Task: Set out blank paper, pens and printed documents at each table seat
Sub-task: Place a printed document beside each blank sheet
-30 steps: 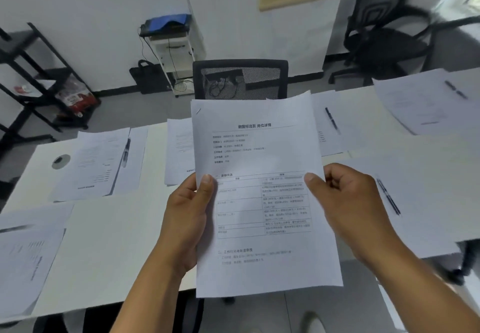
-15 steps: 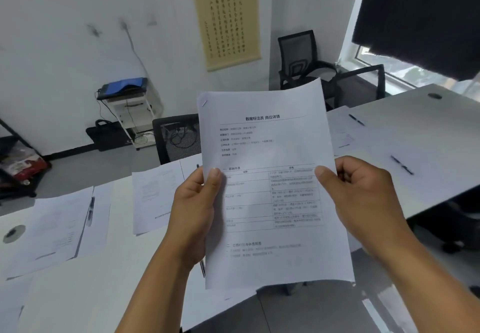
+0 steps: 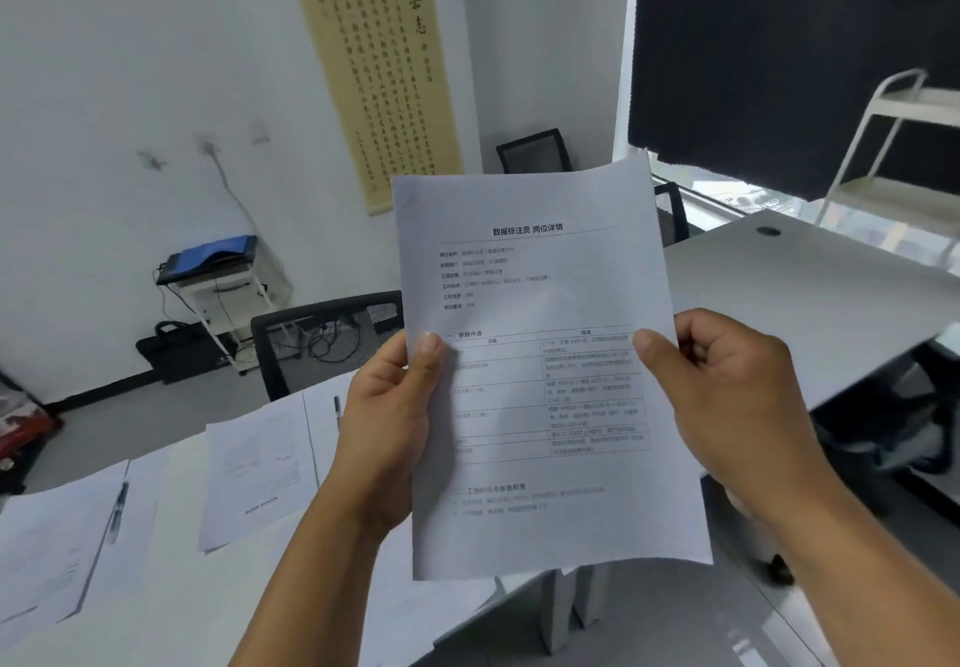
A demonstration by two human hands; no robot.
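Holding a printed document upright in mid-air, both hands grip it at mid-height by its side edges, above the near edge of the white table. On the left hand the thumb lies flat on the printed face and the other fingers curl behind the sheet, pinching the left edge. The right hand does likewise on the right edge, thumb pressed on the front, fingers folded behind. The page carries a heading, short lines of text and a table of rows; its top right corner curls a little.

Down on the table to the left lie papers set out: one printed sheet with a pen just beside it on a blank sheet, and nearer the left edge another set of papers with a second pen lying on it. A black mesh chair stands at the far side of the table. A calligraphy scroll hangs on the white wall, and a second table extends to the right beneath a dark blind
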